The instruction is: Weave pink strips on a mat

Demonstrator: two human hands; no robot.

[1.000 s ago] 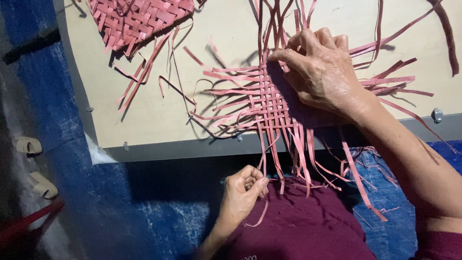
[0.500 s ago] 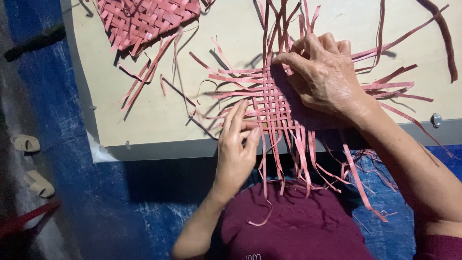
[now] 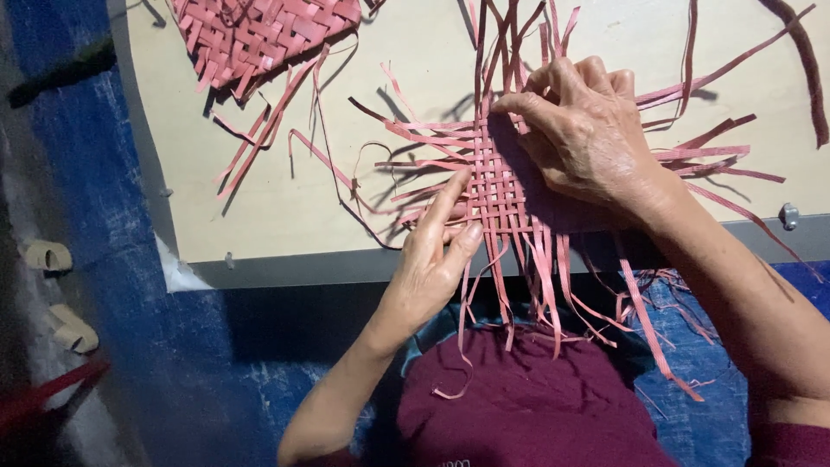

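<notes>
- Here I see weaving under way: the half-woven pink mat (image 3: pixel 501 186) lies at the centre of the frame, on the near edge of the pale bench (image 3: pixel 277 207).
- My right hand (image 3: pixel 588 134) presses flat on the weave, fingers loosely curled, clasping nothing.
- My left hand (image 3: pixel 437 255) lies open, fingertips touching the strips at the mat's left edge.
- A finished woven piece (image 3: pixel 259 35) sits upper left.
- Next, I judge, one loose strip must be lifted and threaded across without shifting the pinned rows.

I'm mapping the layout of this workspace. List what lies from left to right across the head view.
Two pale curved pieces on the blue tarp → finished pink woven mat → left hand → half-woven mat of pink strips → right hand → small metal clip on the board's edge.
</notes>
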